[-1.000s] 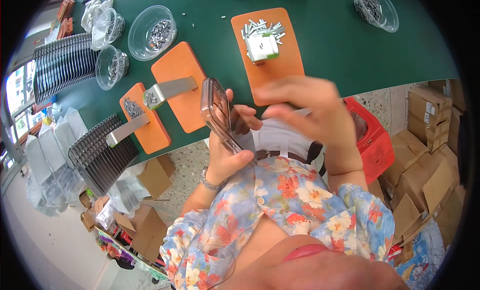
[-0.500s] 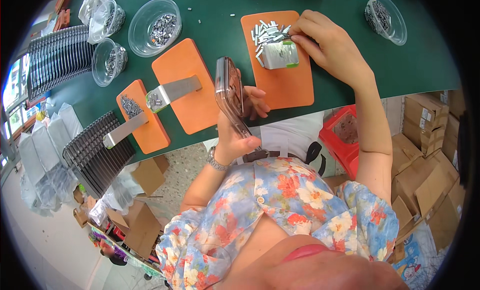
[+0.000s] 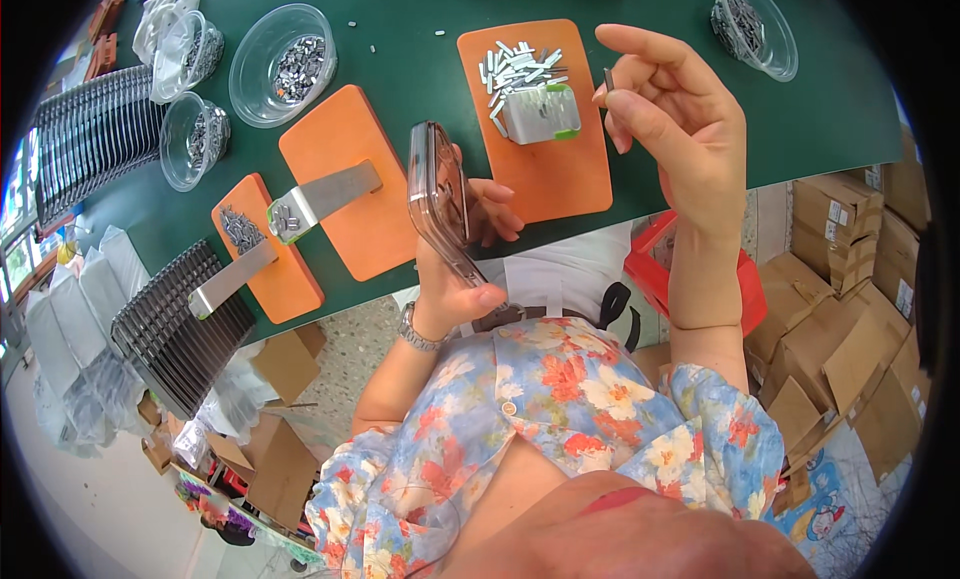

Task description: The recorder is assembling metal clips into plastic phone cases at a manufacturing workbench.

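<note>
My left hand (image 3: 463, 269) grips a clear, smoky-tinted phone case (image 3: 438, 197) on edge above the near rim of the green table (image 3: 420, 59). My right hand (image 3: 665, 119) is raised over the table and pinches one small dark metal strip (image 3: 609, 78) between thumb and forefinger. Just left of it lies an orange pad (image 3: 560, 169) with a pile of small metal strips (image 3: 515, 67) and a grey block with a green corner (image 3: 541, 114).
Two more orange pads (image 3: 345, 194) (image 3: 262, 264) carry metal brackets and small parts. Clear bowls of metal pieces (image 3: 285, 54) (image 3: 755, 24) stand at the back. Stacked dark trays (image 3: 90, 129) (image 3: 175, 329) sit at left. A red crate (image 3: 745, 289) and cardboard boxes (image 3: 850, 309) are on the floor at right.
My right hand went from the phone case to the strip pile on the pad, took one strip and lifted it up to the right. My left hand keeps hold of the case.
</note>
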Tool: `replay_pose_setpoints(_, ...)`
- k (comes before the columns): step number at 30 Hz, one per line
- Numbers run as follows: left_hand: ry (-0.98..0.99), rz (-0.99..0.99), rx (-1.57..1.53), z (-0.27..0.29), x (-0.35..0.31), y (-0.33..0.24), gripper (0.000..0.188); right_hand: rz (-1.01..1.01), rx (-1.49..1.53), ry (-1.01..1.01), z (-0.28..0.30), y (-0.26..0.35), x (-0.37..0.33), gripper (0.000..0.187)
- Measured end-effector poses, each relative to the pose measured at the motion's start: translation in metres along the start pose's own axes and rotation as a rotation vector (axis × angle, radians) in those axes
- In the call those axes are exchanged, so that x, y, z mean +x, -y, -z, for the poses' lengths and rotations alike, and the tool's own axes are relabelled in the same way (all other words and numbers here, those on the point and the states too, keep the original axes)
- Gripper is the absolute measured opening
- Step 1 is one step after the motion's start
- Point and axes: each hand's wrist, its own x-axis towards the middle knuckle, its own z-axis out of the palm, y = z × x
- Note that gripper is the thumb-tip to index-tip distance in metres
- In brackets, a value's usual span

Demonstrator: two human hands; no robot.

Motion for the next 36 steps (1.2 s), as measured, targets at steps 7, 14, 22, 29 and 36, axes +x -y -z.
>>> replay_pose_setpoints(7, 0.017, -0.030, 0.024, 0.005, 0.012, 0.006, 0.116, 0.047, -0.014, 0.009, 0.007, -0.003, 0.004, 0.033)
replay_pose_setpoints(14, 0.023, -0.040, 0.055, 0.010, 0.015, 0.003, 0.107, 0.105, -0.037, 0.093, 0.008, -0.006, 0.012, 0.024)
replay_pose_setpoints(22, 0.041, -0.060, 0.035, 0.020, 0.014, 0.000, 0.103, 0.113, -0.055, 0.390, 0.000, 0.023, 0.031, 0.015)
replay_pose_setpoints(29, 0.052, -0.041, 0.052, 0.036, 0.011, 0.000, 0.100, 0.107, -0.256, 0.524, -0.023, 0.022, 0.049, 0.013)
replay_pose_setpoints(36, 0.066, -0.047, 0.043, 0.024, 0.024, 0.011, 0.106, -0.078, -0.249, 0.590, 0.005, 0.009, 0.071, 0.010)
